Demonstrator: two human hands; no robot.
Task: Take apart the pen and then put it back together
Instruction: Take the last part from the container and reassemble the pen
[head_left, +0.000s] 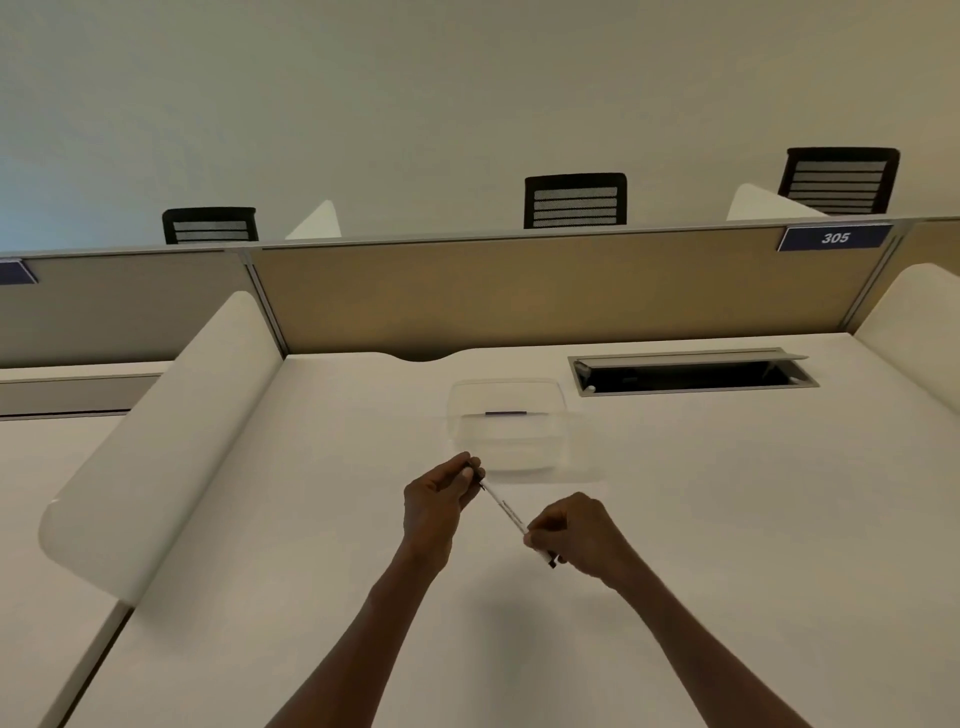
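bench (727, 519) white, partition along far edge | clear tub (506, 431) toward far edge, middle | left hand (439, 501) pinched shut on pen's far end | right hand (576, 535) pinched shut on near end | pen (505, 510) held slanted above bench, nearer than tub

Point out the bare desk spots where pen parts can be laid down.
Bare desk lies left of the left hand, up to the white divider, and right of the right hand, below the cable hatch. Crowded only ahead, where the clear container sits.
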